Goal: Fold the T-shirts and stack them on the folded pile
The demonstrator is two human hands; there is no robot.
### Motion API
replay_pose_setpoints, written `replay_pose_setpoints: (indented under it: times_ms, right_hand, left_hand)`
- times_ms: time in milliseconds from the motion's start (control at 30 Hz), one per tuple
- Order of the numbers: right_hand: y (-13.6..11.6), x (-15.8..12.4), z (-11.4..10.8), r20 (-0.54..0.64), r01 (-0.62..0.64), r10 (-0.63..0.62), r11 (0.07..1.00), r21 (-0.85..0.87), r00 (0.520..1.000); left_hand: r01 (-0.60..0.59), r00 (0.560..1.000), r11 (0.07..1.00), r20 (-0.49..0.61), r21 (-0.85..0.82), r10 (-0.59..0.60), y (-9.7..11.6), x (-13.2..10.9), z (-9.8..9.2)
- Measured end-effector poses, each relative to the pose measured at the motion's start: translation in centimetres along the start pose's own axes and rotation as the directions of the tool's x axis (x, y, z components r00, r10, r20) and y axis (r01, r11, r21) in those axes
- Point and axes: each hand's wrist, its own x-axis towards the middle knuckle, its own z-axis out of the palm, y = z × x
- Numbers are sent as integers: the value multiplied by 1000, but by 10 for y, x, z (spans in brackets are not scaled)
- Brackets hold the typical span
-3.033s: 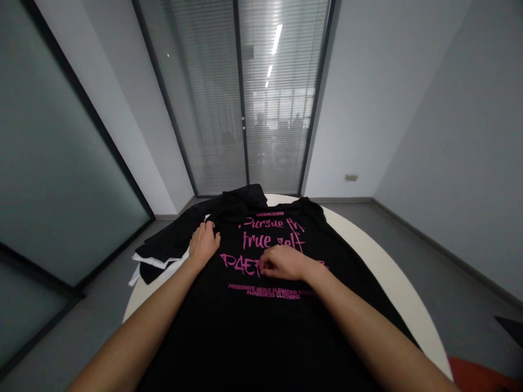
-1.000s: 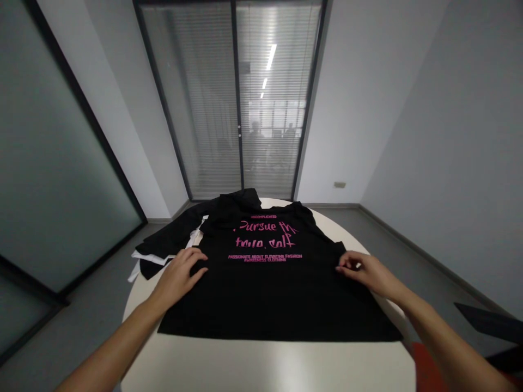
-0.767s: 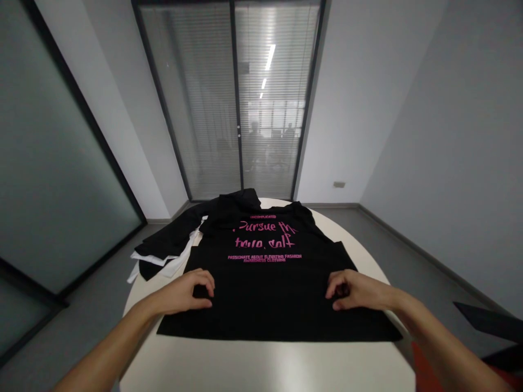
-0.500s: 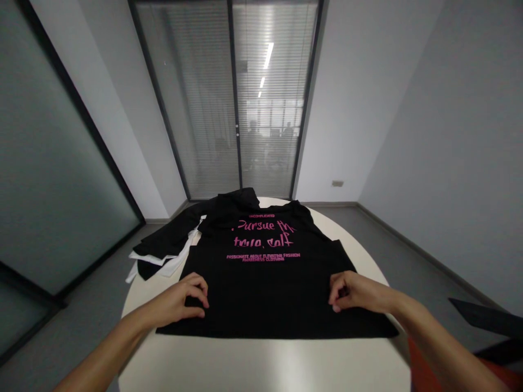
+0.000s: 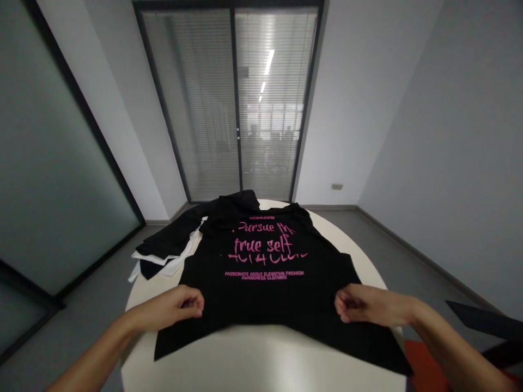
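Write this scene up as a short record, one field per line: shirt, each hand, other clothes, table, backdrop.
Shirt: black, pink lettering, near edge bowing away from the person in the middle
Left hand: fingers closed on the shirt's left part
Right hand: fingers closed on the shirt's right part
Other clothes: black and white, heaped at far left
Table: pale, rounded far edge
Backdrop: glass panels with blinds

Dim light leaves glare on the table (image 5: 281,362).
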Motion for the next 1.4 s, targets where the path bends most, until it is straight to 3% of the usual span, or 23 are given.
replay_pose_setpoints:
  times_ms: [67, 133, 267, 333, 367, 400, 433, 500, 533, 567, 633, 667, 733, 800, 967, 1167, 1233, 1400]
  right_hand:
    - [0, -1, 7, 138, -57, 43, 993, 100, 989]
    - [-2, 1, 18, 297, -130, 68, 973, 193, 952]
    - [-15, 4, 35, 575, -243, 92, 951, 192, 813]
    - [-21, 3, 35, 626, -244, 77, 952, 185, 776]
    - [-22, 2, 32, 600, -221, 56, 954, 205, 798]
    - [-23, 3, 27, 532, -180, 27, 954, 238, 846]
    - [-22, 5, 21, 421, -117, -9, 955, 272, 907]
    - [-16, 14, 5, 101, 40, -71, 958, 285, 992]
    - [-11, 21, -3, -70, 98, -84, 965, 242, 994]
    - [-6, 29, -11, -232, 117, -77, 979, 164, 970]
    - [7, 48, -25, -485, -11, -7, 999, -34, 874]
    - [14, 58, -29, -584, -135, 51, 986, -102, 810]
    - [26, 76, -35, -716, -373, 161, 916, -148, 679]
    - [34, 90, -36, -771, -513, 221, 845, -155, 597]
    - [41, 107, -38, -795, -542, 204, 821, -178, 571]
    - [49, 108, -49, -796, -688, 393, 725, -40, 460]
    - [47, 110, -52, -811, -692, 346, 716, -96, 471]
    - [25, 126, -49, -883, -629, 49, 720, -292, 467]
  left_hand:
    - [49, 984, 997, 174, -65, -37, 3, -6, 1]
    - [117, 933, 987, 353, -114, -70, 5, -10, 7]
    - [217, 761, 966, 644, -139, -79, 4, -11, 24]
    - [261, 680, 955, 729, -143, -77, 5, -10, 27]
    - [274, 681, 950, 728, -153, -80, 7, -8, 25]
    - [273, 719, 947, 690, -171, -83, 9, -5, 21]
    - [253, 789, 947, 609, -196, -84, 10, -1, 16]
    - [155, 948, 963, 308, -220, -82, 11, 11, 2]
    - [95, 990, 976, 119, -195, -72, 9, 20, -5]
    - [52, 996, 991, -69, -126, -61, 6, 29, -12]
    - [75, 911, 991, -412, 111, -23, -6, 49, -24]
    - [151, 832, 968, -555, 201, -14, -13, 59, -28]
    - [305, 712, 915, -701, 264, -35, -28, 76, -34]
    - [393, 676, 882, -732, 260, -86, -40, 90, -38]
    - [452, 626, 861, -771, 234, -118, -47, 111, -40]
    - [575, 609, 777, -769, 259, -195, -41, 117, -42]
    - [613, 616, 725, -765, 315, -188, -36, 118, -43]
    - [677, 598, 631, -783, 379, -172, -19, 134, -43]
